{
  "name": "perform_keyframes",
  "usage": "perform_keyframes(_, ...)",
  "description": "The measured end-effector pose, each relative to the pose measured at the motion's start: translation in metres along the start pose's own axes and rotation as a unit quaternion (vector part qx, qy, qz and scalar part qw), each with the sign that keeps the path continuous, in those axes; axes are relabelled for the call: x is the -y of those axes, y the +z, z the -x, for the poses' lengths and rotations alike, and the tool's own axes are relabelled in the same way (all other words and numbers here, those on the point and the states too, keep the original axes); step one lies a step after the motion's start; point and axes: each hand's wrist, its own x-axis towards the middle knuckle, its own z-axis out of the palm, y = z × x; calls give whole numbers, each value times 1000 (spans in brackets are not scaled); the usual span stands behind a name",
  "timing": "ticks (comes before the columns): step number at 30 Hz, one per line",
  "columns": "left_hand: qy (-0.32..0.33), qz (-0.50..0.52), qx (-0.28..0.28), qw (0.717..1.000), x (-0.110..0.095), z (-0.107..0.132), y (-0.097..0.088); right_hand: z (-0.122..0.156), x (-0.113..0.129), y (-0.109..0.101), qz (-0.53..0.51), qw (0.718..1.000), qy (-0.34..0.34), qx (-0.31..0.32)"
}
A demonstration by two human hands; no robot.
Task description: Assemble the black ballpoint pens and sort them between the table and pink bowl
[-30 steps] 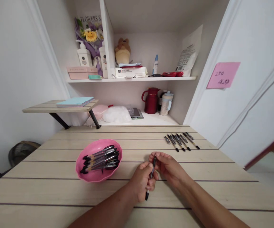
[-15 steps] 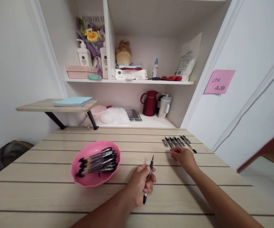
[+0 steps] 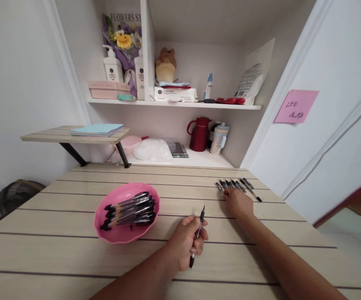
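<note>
My left hand (image 3: 188, 237) is closed around a black gel pen (image 3: 200, 225), its bare tip pointing up and away and its black end below my fist. My right hand (image 3: 238, 203) reaches to the near side of a row of short black pieces (image 3: 232, 184), which look like pen caps or pen parts. Its fingertips are drawn together at the row's left part; what they grip, if anything, is hidden. A longer pen (image 3: 253, 192) lies slanted at the row's right side. Left of my left hand, a pink bowl (image 3: 118, 237) holds several capped black pens (image 3: 133, 210).
A small raised shelf (image 3: 52, 133) with blue paper (image 3: 97, 129) stands at the table's back left. Behind the slatted table (image 3: 155, 266) are a red jug (image 3: 199, 133), a tumbler (image 3: 219, 139) and a white plastic bag (image 3: 152, 150). A pink note (image 3: 296, 106) sticks to the right wall.
My right hand has moved forward to the row of short black pieces, its fingertips now at them. My left hand keeps the pen in nearly the same place. The view has shifted slightly.
</note>
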Motion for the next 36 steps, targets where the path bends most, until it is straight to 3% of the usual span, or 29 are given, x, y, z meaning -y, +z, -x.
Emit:
perform_keyframes(10, 0, 30, -9, 1000, 0, -2, -2, 2, 0, -4, 6, 1000, -4, -19)
perform_keyframes(14, 11, 91, -38, 995, 1, -4, -3, 33, 13, -19, -106, 994, -13, -7)
perform_keyframes(16, 29, 127, -57, 990, 2, -5, -2, 62, 26, -25, -257, 958, -51, 115)
perform_keyframes(18, 62, 161, -74, 982, 3, -7, -1, 94, 40, -28, -394, 870, -62, 291)
perform_keyframes(19, 80, 175, -78, 978, 3, -8, -1, 108, 47, -28, -435, 830, -68, 342)
perform_keyframes(21, 110, 193, -80, 972, 3, -10, -1, 130, 60, -25, -489, 803, -52, 336)
perform_keyframes(25, 145, 197, -85, 966, 2, -13, -4, 142, 71, -14, -531, 800, -26, 279)
perform_keyframes(28, 146, 199, -84, 965, 1, -14, -6, 129, 64, -10, -503, 826, -33, 252)
perform_keyframes(33, 117, 184, -61, 974, 0, -14, -8, 82, 33, -18, -267, 958, -71, 77)
perform_keyframes(36, 114, 158, -54, 979, 0, -14, -8, 52, 17, -18, -105, 993, -55, 17)
